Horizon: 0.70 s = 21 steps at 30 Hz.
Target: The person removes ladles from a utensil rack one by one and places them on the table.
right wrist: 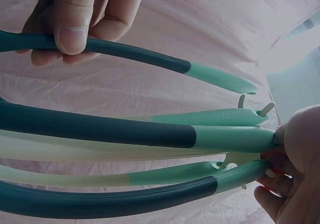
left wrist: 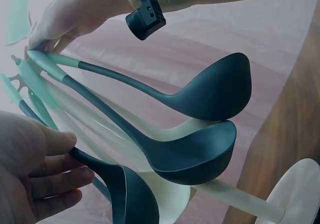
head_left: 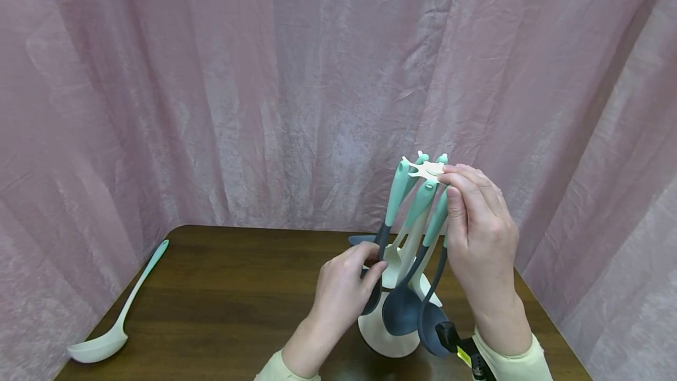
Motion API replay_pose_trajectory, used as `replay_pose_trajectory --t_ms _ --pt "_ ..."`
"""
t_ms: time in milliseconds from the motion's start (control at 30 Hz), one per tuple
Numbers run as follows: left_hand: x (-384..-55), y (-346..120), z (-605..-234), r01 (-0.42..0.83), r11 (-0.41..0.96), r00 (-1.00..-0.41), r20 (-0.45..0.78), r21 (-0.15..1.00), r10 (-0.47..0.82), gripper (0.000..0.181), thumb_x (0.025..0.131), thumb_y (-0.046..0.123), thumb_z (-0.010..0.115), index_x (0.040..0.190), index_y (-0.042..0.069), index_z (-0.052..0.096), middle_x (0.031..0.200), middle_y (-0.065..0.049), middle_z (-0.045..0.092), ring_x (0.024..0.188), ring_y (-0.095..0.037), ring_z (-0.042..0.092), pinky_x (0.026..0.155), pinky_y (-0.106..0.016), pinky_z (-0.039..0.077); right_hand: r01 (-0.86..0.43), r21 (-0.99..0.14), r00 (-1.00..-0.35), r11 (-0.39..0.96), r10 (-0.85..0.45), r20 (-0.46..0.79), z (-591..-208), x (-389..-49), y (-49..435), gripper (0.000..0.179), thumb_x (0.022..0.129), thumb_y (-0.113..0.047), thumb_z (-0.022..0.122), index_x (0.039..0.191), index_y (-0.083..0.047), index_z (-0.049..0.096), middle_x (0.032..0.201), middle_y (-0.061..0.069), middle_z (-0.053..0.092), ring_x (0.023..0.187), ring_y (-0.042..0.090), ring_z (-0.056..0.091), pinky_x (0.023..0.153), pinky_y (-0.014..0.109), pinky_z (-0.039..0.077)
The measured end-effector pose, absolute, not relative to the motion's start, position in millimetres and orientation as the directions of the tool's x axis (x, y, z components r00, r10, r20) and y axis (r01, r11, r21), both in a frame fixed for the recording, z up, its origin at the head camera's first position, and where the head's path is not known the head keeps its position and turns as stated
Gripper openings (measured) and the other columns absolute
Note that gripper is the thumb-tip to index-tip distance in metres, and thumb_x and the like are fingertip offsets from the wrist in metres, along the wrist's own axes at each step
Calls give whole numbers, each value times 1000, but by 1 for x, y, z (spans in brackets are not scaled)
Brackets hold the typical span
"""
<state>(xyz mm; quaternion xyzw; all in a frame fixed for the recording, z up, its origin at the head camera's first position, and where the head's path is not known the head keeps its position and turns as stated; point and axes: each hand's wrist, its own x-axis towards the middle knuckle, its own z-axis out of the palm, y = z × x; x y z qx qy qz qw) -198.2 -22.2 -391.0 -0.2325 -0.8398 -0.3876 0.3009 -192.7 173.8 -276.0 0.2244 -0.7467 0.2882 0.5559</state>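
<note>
A white rotating-style utensil rack (head_left: 388, 341) stands upright, with several mint-handled utensils hanging from its hooked top. My left hand (head_left: 346, 280) pinches the dark shaft of a ladle (left wrist: 136, 196) on the rack's left side, thumb on one face and fingers behind. That ladle's mint end (right wrist: 225, 78) is by a hook in the right wrist view. At the top of the rack, my right hand (head_left: 483, 231) grips the hooked crown with bent fingers, partly hiding it. Two dark ladles, one in front (left wrist: 200, 151) and another (left wrist: 220, 92) farther right, hang near the right hand.
A pale ladle with a mint handle (head_left: 100, 346) lies at the left edge of the brown wooden table (head_left: 227, 293). Pink curtains (head_left: 317, 87) hang behind and at both sides. A black camera piece (left wrist: 146, 19) sits on the right wrist.
</note>
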Motion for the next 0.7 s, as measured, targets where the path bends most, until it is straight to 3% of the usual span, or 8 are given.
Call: replay_pose_trajectory --t_ms 700 --pt "-192 -29 -391 624 603 -699 699 496 149 18 94 17 91 107 17 78 95 8 78 84 -10 77 69 -33 59 -655 -179 -279 734 -15 960 -276 -191 173 21 110 -7 65 125 -2 78 135 10 75 136 34 65 121 37 43"
